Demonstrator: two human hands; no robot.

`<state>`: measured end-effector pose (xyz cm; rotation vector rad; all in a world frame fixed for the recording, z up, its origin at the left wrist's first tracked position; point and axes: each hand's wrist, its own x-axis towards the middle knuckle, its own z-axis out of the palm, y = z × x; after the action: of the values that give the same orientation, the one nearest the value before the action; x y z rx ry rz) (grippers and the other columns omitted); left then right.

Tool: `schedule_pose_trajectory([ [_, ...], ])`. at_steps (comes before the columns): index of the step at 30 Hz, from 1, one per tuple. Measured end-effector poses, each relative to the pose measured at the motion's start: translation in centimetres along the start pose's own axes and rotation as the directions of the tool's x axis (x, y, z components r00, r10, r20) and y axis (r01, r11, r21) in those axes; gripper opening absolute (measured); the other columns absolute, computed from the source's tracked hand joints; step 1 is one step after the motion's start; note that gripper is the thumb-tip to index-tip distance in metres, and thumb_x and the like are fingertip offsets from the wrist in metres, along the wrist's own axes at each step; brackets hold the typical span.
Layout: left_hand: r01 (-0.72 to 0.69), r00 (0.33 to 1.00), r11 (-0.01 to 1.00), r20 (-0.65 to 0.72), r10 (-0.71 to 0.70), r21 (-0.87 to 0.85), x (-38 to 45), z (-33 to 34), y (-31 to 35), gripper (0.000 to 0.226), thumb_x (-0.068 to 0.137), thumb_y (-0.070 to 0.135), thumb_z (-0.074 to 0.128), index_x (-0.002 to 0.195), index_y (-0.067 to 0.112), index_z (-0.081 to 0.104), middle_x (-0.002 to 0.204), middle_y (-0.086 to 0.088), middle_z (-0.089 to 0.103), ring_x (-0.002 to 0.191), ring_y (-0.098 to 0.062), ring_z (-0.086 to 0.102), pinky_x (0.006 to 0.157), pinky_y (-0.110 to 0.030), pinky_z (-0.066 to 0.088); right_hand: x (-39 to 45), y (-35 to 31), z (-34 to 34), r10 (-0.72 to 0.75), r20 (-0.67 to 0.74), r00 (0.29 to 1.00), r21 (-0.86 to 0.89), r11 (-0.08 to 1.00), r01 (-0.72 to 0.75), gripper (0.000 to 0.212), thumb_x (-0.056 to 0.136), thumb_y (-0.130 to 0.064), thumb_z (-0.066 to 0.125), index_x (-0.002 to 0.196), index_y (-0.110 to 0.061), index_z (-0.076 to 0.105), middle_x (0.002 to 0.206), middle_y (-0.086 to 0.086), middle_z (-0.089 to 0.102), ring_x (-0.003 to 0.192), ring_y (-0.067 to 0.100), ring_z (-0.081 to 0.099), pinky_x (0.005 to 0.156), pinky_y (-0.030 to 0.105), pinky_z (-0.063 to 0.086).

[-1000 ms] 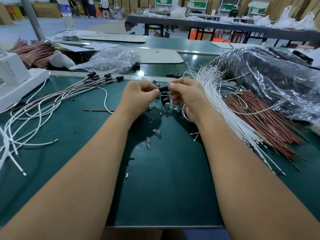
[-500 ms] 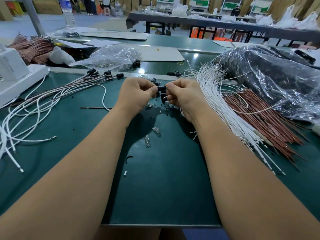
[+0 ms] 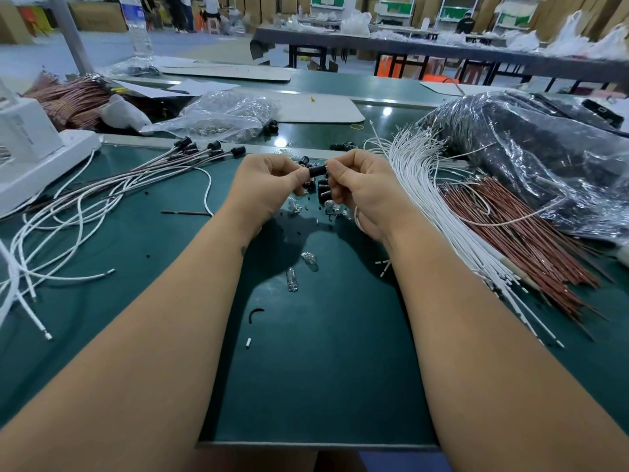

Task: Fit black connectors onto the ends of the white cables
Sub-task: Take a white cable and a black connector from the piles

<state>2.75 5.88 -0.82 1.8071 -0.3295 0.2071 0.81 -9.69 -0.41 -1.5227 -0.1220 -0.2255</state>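
My left hand [image 3: 269, 185] and right hand [image 3: 357, 189] still pinch the small black cylindrical connector [image 3: 317, 171] between curled fingers; nothing has shifted, so seating continues.

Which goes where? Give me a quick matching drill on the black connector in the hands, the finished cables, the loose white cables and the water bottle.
Things:
1. black connector
2. finished cables with connectors
3. loose white cables
4. water bottle

Places:
A. far left, standing on the rear bench
B. fanned out right of the hands
C. pinched between left hand and right hand
D. lying left of the hands

Pairs: 1-C, 2-D, 3-B, 4-A
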Motion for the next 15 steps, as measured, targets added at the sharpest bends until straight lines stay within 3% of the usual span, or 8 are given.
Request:
schedule_pose_trajectory([
  [3, -0.043, 0.999, 0.999, 0.022, 0.043, 0.022, -0.17, 0.16, 0.1, 0.012, 0.087, 0.012, 0.07, 0.074, 0.013, 0.07, 0.063, -0.003, 0.065, 0.055, -0.007, 0.054, 0.062, -0.017, 0.044, 0.17, 0.23, 0.21, 0.052, -0.067, 0.996, 0.054, 0.997, -0.049, 0.018, 0.094, -0.002, 0.056, 0.078, -0.008, 0.057, 0.056, 0.0, 0.055, 0.046, 0.009, 0.048, 0.048, 0.022, 0.041],
  [7, -0.071, 0.997, 0.997, 0.006, 0.071, 0.031, -0.21, 0.44, 0.25, 0.011, 0.086, 0.01, 0.07, 0.076, 0.01, 0.07, 0.062, -0.003, 0.064, 0.057, -0.012, 0.054, 0.063, -0.021, 0.043, 0.29, 0.25, 0.48, 0.068, -0.103, 0.992, 0.102, 0.993, -0.057, 0.02, 0.094, -0.001, 0.056, 0.076, -0.009, 0.056, 0.054, 0.0, 0.055, 0.045, 0.01, 0.047, 0.046, 0.022, 0.041],
  [11, -0.075, 0.997, 0.997, 0.007, 0.074, 0.033, -0.02, -0.21, 0.24, 0.012, 0.086, 0.009, 0.07, 0.074, 0.012, 0.07, 0.06, 0.0, 0.063, 0.05, -0.001, 0.053, 0.061, -0.013, 0.044, -0.06, -0.1, 0.52, 0.037, -0.035, 0.999, 0.04, 0.999, -0.036, 0.02, 0.096, -0.001, 0.054, 0.077, -0.007, 0.054, 0.059, 0.004, 0.052, 0.048, 0.011, 0.044, 0.047, 0.022, 0.038],
  [15, -0.087, 0.995, 0.995, 0.047, 0.084, 0.056, -0.03, -0.54, 0.28, 0.017, 0.086, 0.01, 0.07, 0.07, 0.016, 0.068, 0.062, -0.004, 0.064, 0.058, -0.012, 0.053, 0.067, -0.024, 0.045, -0.33, -0.36, 0.65, 0.028, -0.004, 1.0, -0.074, 0.997, -0.028, 0.023, 0.097, -0.001, 0.052, 0.076, -0.01, 0.05, 0.061, 0.003, 0.047, 0.05, 0.01, 0.039, 0.047, 0.017, 0.035],
])
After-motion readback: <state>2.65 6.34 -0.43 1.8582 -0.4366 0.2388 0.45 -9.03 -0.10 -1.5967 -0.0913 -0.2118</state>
